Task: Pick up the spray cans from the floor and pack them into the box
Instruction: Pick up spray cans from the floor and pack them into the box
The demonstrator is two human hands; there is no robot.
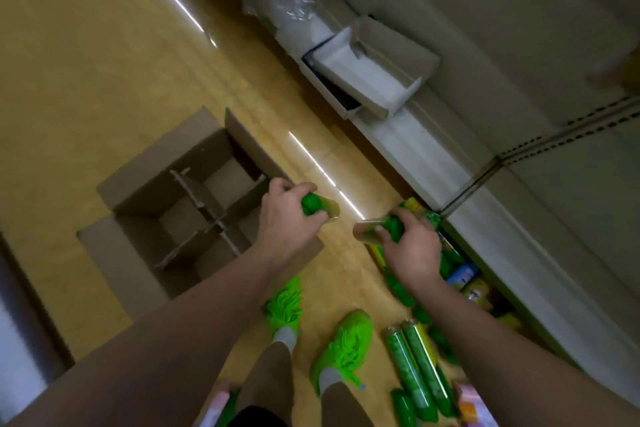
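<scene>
My left hand [287, 215] grips a green spray can [320, 205] with a clear cap, held just past the right edge of the open cardboard box [138, 184]. The box stands on the floor at left, split by cardboard dividers [204, 215] into several cells that look empty. My right hand [412, 246] grips a second green spray can [379, 230], its clear cap pointing left. More green cans [415, 367] lie on the floor at lower right, and a pile of cans [450, 263] sits against the shelf base.
My feet in bright green shoes [341, 347] stand between the box and the loose cans. A grey shelving unit [519, 184] runs along the right, with white open boxes [374, 73] at its foot farther off. The shiny yellow floor [86, 62] stretches left and ahead.
</scene>
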